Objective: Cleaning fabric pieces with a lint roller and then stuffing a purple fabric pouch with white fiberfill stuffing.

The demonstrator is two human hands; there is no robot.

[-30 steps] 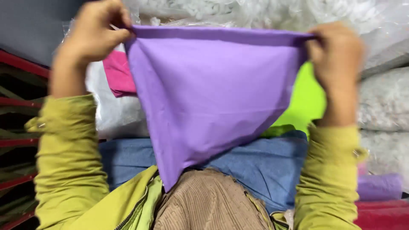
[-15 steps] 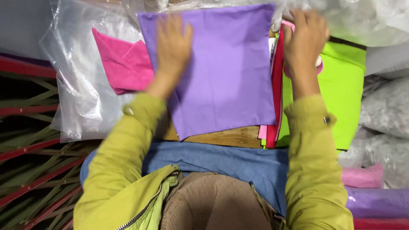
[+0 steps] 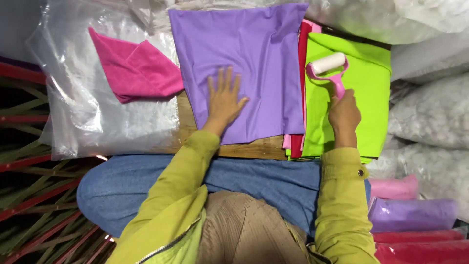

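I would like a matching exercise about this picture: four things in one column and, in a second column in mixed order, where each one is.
Things:
1. left hand
2. lint roller
3. pink cloth
4. rolled purple cloth

Places:
A. on the clear plastic bag
B. flat on the purple cloth
C. low on the right, beside the person's arm
D. in the right hand, over the green cloth

Pairs: 1-B, 2-D, 3-A, 4-C

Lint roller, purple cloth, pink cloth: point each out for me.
lint roller [image 3: 328, 63], head view, on its white roll.
purple cloth [image 3: 259, 54], head view, on the flat upper middle.
pink cloth [image 3: 134, 73], head view, on the middle of the crumpled piece.
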